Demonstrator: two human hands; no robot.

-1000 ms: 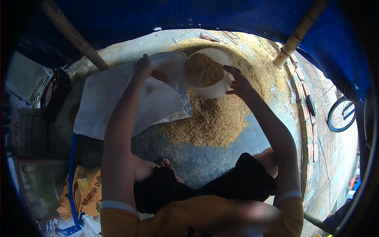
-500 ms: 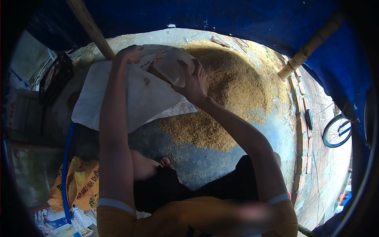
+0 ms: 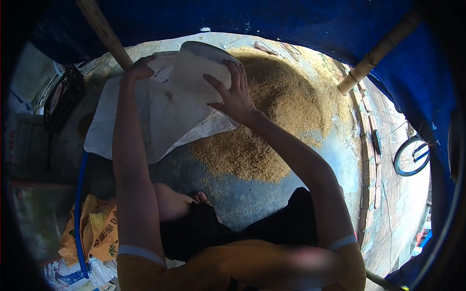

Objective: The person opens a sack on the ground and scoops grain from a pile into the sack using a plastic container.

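The shirt is mustard-yellow, its short sleeves edged with pale bands. The shorts are black. Forearms, hands and visible toes are bare.

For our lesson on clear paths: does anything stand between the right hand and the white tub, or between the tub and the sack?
Nothing visible does. The right hand is on the white tub, which is tipped over the sack. The left hand holds the sack's edge, beside the tub. Where tub and sack meet is partly hidden.
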